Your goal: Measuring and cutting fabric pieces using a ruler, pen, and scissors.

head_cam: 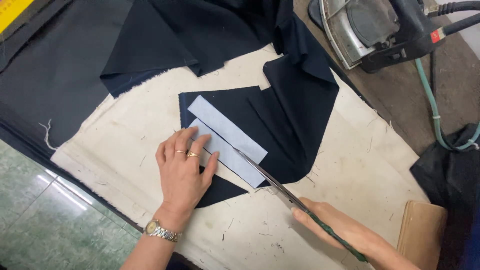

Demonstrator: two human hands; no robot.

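Left hand [184, 167] lies flat with fingers spread on the pale blue strip [226, 141], pinning it to the navy fabric piece [280, 125] so it cannot shift. Right hand [334, 226] grips scissors [280, 186] (blades parted), tips at the strip's edge. Iron [372, 30] sits well beyond the strip.

A single view — from a camera worn on the person's head — looks steeply down onto the cream padded table [150, 150], from close range. The person's forearms enter from the bottom edge, so the table's far side lies toward the top. The green tiled floor [45, 220] shows at lower left; an iron [375, 30] sits at the upper right corner.
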